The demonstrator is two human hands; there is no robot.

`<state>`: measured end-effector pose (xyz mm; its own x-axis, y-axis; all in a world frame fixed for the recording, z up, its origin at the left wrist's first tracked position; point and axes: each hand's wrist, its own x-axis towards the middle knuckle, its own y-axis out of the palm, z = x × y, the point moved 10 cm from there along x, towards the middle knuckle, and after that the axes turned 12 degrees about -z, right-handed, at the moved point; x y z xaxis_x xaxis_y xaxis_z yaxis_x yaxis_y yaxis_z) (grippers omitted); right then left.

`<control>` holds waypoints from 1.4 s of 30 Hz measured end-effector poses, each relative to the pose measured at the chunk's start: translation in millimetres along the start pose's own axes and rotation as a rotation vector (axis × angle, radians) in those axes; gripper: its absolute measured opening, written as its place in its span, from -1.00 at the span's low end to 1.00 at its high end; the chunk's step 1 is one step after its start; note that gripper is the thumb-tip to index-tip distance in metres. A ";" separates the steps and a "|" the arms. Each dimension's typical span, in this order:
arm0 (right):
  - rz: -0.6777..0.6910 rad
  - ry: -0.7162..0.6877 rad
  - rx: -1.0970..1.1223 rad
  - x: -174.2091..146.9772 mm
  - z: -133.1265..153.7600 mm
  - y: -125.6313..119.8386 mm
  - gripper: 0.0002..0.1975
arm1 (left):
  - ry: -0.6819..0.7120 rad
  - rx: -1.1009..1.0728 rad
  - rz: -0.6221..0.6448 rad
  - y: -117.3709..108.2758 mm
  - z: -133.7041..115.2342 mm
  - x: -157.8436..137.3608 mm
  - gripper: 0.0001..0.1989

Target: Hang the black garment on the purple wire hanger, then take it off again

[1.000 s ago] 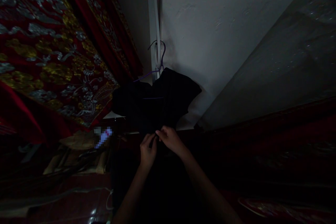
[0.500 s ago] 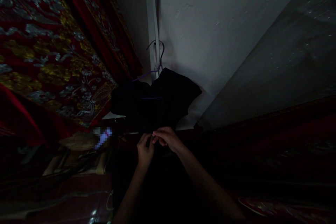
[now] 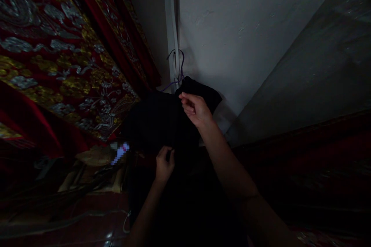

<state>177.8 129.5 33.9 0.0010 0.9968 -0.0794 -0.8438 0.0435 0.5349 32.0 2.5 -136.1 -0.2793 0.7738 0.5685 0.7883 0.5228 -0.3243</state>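
Against the pale wall (image 3: 232, 27), on a purple hanger (image 3: 183, 60) hooked at a white strip (image 3: 175, 19), hangs the black garment (image 3: 153, 119). Its long axis seems to run from the hanger down toward the person, and the left hand (image 3: 164, 164) is nearer to its lower front — thumb and fingertips bent close together at the cloth; whether they pinch it, I cannot tell. The right hand (image 3: 197, 110) is higher, before the shoulder part, fingers curled; whether they hold something, I also cannot tell. The garment looks plain and soft — its lower edge is lost in shadow.
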 end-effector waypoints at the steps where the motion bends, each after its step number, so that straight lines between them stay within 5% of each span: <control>1: -0.011 -0.039 0.009 -2.6 6.3 2.1 -0.83 | 0.002 0.001 0.012 1.4 1.5 2.6 -0.88; 6: 0.001 -0.162 -0.127 -28.8 6.6 2.3 -0.69 | 0.013 -0.024 0.063 -2.1 -8.9 36.1 -0.87; 9: 0.054 -0.214 -0.218 -42.0 6.5 3.8 -0.63 | 0.085 -0.080 -0.018 -23.6 -55.9 76.1 -0.75; 12: 0.091 -0.278 -0.278 -53.5 15.7 9.1 -0.62 | 0.299 -0.117 -0.151 -49.6 -128.4 118.5 -0.68; 15: 0.136 -0.334 -0.326 -63.7 26.8 16.6 -0.65 | 0.426 -0.091 -0.106 -49.5 -176.9 149.4 -0.75; 19: 0.095 -0.451 -0.400 -57.4 34.6 13.1 -0.69 | 0.561 -0.014 -0.091 -41.2 -203.7 160.4 -0.86; 22: 0.013 -0.491 -0.543 -35.6 15.4 2.0 -0.78 | 0.597 -0.031 -0.199 -50.0 -209.8 164.7 -0.84; 26: -0.036 -0.381 -0.741 -16.5 -39.3 -19.8 -0.84 | 0.422 -0.216 -0.551 -108.4 -177.6 190.8 -0.78; 29: 0.016 -0.311 -0.718 -27.7 -68.4 -32.1 -0.81 | 0.114 -0.461 -0.690 -150.8 -101.7 207.3 -0.80; 31: 0.071 -0.291 -0.655 -42.2 -77.9 -35.0 -0.79 | -0.200 -0.652 -0.645 -154.5 -34.8 203.2 -0.84; 33: 0.125 -0.244 -0.592 -56.4 -86.9 -35.6 -0.76 | -0.497 -0.753 -0.616 -144.8 22.8 175.7 -0.85; 37: 0.128 -0.088 -0.490 -72.6 -109.1 -47.0 -0.73 | -0.744 -0.820 -0.521 -101.8 66.2 106.0 -0.82; 39: 0.062 -0.032 -0.425 -74.7 -118.1 -64.5 -0.73 | -0.895 -0.876 -0.426 -66.7 67.5 77.1 -0.84; 42: -0.113 0.003 -0.349 -74.4 -127.9 -108.1 -0.74 | -0.925 -0.929 -0.352 -32.4 46.0 63.8 -0.81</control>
<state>200.3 42.2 -125.6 0.1036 0.9868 -0.1248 -0.9707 0.1277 0.2038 -36.6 51.4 -124.0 -0.5136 0.7977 -0.3162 0.5724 0.5930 0.5663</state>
